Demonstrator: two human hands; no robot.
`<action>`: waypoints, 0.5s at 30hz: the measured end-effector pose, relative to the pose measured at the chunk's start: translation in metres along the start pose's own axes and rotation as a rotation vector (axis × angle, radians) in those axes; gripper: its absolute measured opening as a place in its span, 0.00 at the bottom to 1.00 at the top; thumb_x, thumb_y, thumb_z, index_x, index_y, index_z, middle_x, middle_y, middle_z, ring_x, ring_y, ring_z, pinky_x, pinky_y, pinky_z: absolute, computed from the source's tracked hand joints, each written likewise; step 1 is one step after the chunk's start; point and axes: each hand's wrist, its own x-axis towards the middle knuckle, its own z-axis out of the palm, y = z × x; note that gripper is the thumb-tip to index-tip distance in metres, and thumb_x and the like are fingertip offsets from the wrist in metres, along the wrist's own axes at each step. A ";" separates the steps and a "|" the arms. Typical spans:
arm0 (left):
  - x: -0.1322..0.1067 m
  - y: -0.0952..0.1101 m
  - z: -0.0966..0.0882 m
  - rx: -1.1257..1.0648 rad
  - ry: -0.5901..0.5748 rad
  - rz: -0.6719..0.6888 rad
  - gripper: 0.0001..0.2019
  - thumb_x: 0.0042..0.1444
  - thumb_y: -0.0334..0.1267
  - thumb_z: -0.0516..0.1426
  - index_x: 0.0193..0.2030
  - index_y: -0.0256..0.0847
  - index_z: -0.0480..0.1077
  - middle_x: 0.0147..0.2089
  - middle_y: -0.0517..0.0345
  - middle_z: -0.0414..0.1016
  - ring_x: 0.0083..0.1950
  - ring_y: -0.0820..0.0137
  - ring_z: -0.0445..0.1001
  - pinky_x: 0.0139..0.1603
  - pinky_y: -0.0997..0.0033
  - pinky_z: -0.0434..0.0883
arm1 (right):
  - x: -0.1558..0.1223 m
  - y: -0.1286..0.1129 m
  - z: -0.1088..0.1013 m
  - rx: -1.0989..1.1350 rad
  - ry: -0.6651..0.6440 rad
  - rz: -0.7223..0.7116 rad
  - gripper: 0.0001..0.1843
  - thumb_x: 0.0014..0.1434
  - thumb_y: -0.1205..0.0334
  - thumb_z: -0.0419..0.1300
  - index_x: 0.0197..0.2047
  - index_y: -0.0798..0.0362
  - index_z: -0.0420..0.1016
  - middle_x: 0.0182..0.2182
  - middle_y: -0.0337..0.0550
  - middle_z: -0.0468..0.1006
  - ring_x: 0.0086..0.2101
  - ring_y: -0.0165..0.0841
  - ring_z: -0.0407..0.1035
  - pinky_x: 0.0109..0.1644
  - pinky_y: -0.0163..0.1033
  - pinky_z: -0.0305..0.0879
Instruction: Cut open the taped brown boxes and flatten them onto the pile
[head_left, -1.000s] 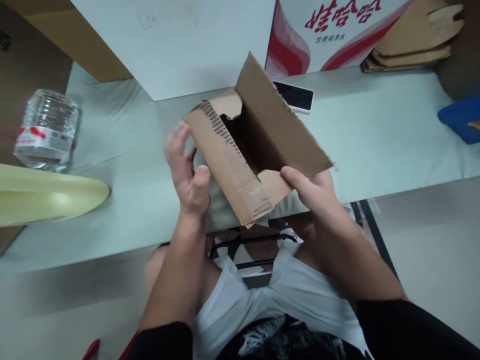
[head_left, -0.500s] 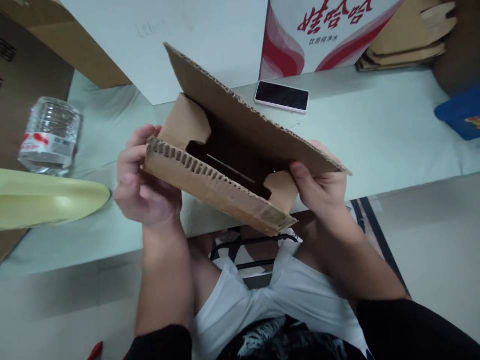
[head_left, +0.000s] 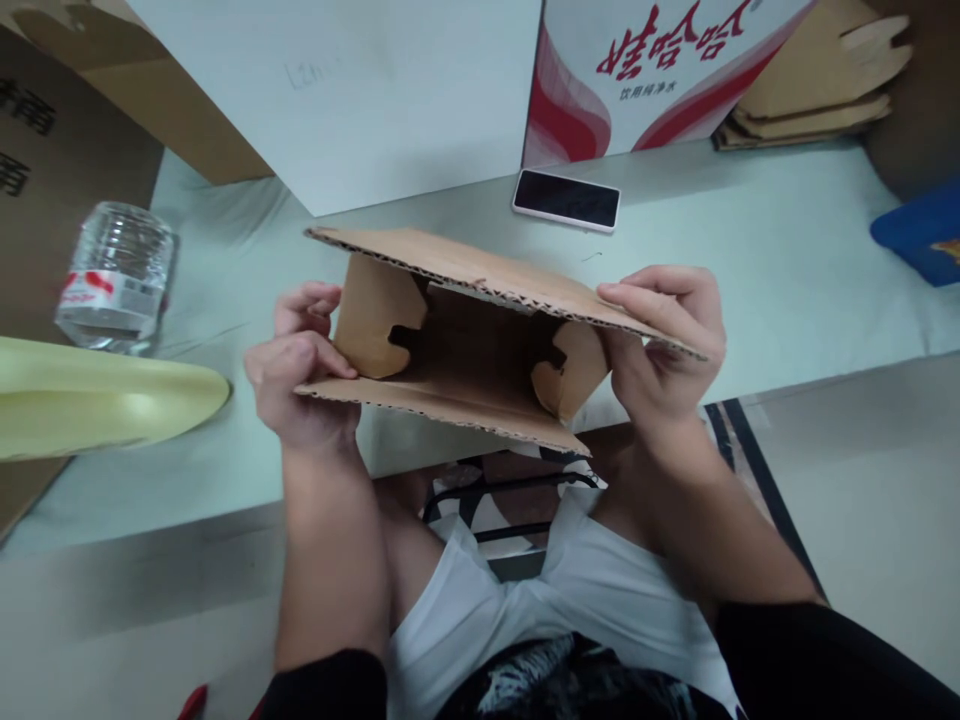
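Note:
Between my hands a brown cardboard box (head_left: 487,345) is held up above the table edge, its open side facing me. Its long upper and lower flaps stand apart, and a notched side flap shows at each end. My left hand (head_left: 304,365) grips the left end, fingers around the lower flap and near the left side flap (head_left: 371,315). On the right end, my right hand (head_left: 667,335) pinches the upper flap between thumb and fingers, close to the right side flap (head_left: 581,370). Some of the fingers are hidden behind the cardboard.
A phone (head_left: 566,200) lies on the pale green table (head_left: 787,240) beyond the box. White cartons (head_left: 420,100) stand behind it. To the left are a water bottle (head_left: 116,275) and a yellow curved object (head_left: 112,400). Folded cardboard (head_left: 810,100) and a blue item (head_left: 922,235) sit right.
The box has tilted so its opening faces me more directly. The upper flap has come down, and the lower flap now extends toward me. My right hand has shifted onto the upper flap.

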 end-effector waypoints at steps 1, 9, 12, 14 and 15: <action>0.000 0.000 -0.002 0.030 -0.005 -0.019 0.25 0.47 0.51 0.63 0.11 0.41 0.60 0.41 0.52 0.78 0.48 0.56 0.76 0.64 0.40 0.71 | 0.000 0.002 0.000 -0.011 0.010 0.011 0.12 0.70 0.51 0.63 0.54 0.35 0.83 0.44 0.45 0.76 0.44 0.41 0.74 0.49 0.55 0.75; 0.005 0.000 -0.035 0.184 -0.252 -0.223 0.28 0.39 0.54 0.77 0.14 0.41 0.65 0.37 0.53 0.75 0.37 0.65 0.73 0.37 0.57 0.76 | -0.009 0.019 0.015 0.201 -0.054 0.390 0.21 0.69 0.41 0.61 0.59 0.41 0.77 0.53 0.45 0.78 0.46 0.38 0.75 0.43 0.43 0.78; 0.005 -0.002 -0.044 0.214 -0.387 -0.330 0.28 0.35 0.53 0.79 0.27 0.44 0.67 0.37 0.56 0.75 0.35 0.66 0.72 0.29 0.66 0.73 | -0.014 0.024 0.021 0.300 -0.198 0.480 0.31 0.65 0.36 0.62 0.66 0.41 0.70 0.60 0.48 0.76 0.51 0.41 0.76 0.44 0.43 0.80; 0.004 -0.003 -0.047 0.230 -0.397 -0.358 0.33 0.33 0.54 0.80 0.41 0.49 0.70 0.43 0.56 0.77 0.40 0.63 0.76 0.32 0.65 0.77 | -0.015 0.023 0.021 0.321 -0.298 0.449 0.39 0.62 0.34 0.65 0.69 0.42 0.67 0.64 0.51 0.73 0.57 0.45 0.75 0.48 0.46 0.81; 0.004 -0.003 -0.048 0.249 -0.388 -0.339 0.38 0.31 0.55 0.80 0.47 0.52 0.70 0.47 0.55 0.78 0.45 0.60 0.78 0.36 0.63 0.79 | -0.015 0.021 0.020 0.324 -0.347 0.424 0.42 0.60 0.33 0.66 0.71 0.42 0.66 0.66 0.52 0.71 0.59 0.46 0.73 0.51 0.48 0.81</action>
